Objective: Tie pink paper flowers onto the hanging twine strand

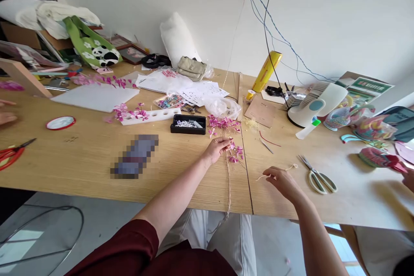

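My left hand is closed in a pinch on a spray of pink-purple artificial flowers, just left of the seam between the tables. From that spot a pale braided cord runs down over the table edge towards my lap. More pink flower sprays lie just beyond the hand. To the right, my right hand is low over the table, its fingers together on a short cream thread; the thread's knotted end sticks out past the hand. White-handled scissors lie beside it.
A black box of small white pieces, a phone and a white foam strip lie left of centre. Orange-handled scissors are far left. A fan stands right. Other people's hands show at both sides.
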### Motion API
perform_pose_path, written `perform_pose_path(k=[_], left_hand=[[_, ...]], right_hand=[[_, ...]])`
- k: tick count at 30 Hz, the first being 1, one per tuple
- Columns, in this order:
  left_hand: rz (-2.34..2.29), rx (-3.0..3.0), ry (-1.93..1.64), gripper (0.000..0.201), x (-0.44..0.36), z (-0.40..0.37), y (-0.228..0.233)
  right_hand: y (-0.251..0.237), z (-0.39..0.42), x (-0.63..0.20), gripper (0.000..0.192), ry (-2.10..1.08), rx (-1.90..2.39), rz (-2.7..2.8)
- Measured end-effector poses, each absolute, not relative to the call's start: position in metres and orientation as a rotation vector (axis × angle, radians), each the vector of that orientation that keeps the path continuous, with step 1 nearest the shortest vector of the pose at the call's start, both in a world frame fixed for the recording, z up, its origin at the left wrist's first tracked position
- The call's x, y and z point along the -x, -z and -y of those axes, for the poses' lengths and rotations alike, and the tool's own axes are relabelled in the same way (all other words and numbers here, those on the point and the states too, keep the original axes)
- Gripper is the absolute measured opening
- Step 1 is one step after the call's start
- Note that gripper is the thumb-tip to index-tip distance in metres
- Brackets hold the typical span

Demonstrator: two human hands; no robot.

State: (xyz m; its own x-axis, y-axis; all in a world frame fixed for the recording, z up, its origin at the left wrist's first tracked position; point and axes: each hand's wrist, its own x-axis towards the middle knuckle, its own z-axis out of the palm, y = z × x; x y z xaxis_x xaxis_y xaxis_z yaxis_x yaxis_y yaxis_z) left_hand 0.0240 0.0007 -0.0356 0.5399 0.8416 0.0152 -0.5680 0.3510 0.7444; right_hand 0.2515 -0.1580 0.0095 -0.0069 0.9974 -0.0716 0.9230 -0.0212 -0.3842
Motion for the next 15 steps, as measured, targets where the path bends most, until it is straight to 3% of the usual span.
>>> perform_pose_path(k=[8, 15], left_hand=[[-0.362, -0.771, -0.897, 0.024, -0.023, 0.005, 0.035], [-0.331, -0.725, -0.919, 0.022, -0.029, 0.011, 0.027]], right_hand=[[0.004, 0.148, -0.246, 0.016, -0.318, 1.980, 2.198], [-0.024, 0.147, -0.222, 0.014, -0.332, 2.006, 1.644]])
